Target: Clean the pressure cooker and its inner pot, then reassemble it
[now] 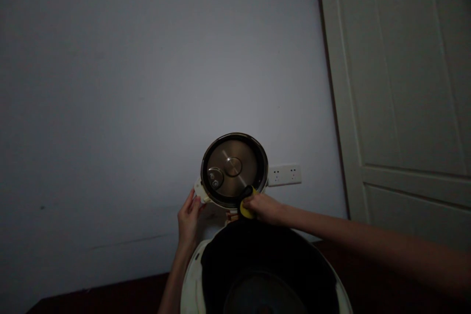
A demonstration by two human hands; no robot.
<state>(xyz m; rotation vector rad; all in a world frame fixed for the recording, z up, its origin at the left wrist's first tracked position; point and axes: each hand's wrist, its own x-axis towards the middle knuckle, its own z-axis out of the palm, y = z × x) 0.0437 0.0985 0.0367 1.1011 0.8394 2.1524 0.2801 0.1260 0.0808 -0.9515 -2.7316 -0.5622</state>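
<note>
A white rice cooker (192, 279) stands before me with its dark inside facing up. Its round lid (247, 154) is raised toward the wall, showing a metal inner plate with a small round vent piece at lower left. My left hand (189, 218) pinches the white tab at the lid's left edge. In my right hand (267, 207) is a yellow-and-black sponge (247, 210), pressed to the lower rim of the lid near the hinge. The dim light hides the bottom of the cooker and the sponge's exact shape.
Behind the lid rises a plain pale wall (147, 83) with a white socket panel (285, 175) just right of it. A white panelled cabinet (405, 83) stands on the right. A dark reddish surface (125, 297) lies under the cooker.
</note>
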